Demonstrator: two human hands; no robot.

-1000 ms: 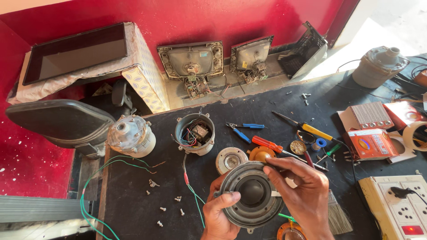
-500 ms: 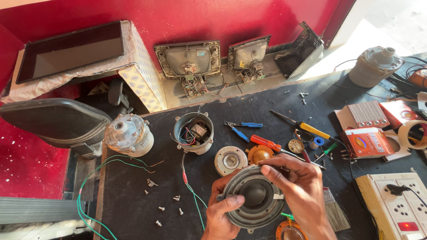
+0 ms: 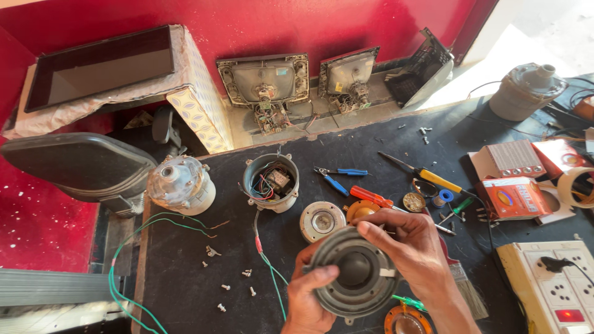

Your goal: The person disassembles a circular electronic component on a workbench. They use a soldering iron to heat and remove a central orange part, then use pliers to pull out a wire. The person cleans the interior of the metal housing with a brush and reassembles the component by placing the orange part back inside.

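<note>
Round grey speaker driver (image 3: 356,275): left hand (image 3: 309,297) and right hand (image 3: 411,256) are both gripping its rim above the counter's (image 3: 185,291) near edge. Steady, even pressure on the rim, thumbs off the centre dome, seems wisest.

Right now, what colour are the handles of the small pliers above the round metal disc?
Blue handles on the pliers, clearest in the head view.

On our dark surface (image 3: 185,291) we see loose screws (image 3: 235,289), a green wire (image 3: 133,247), an open round housing (image 3: 270,182), blue-handled pliers (image 3: 339,176), a red screwdriver (image 3: 371,196), a yellow-handled screwdriver (image 3: 427,176) and a white socket board (image 3: 547,281).
</note>
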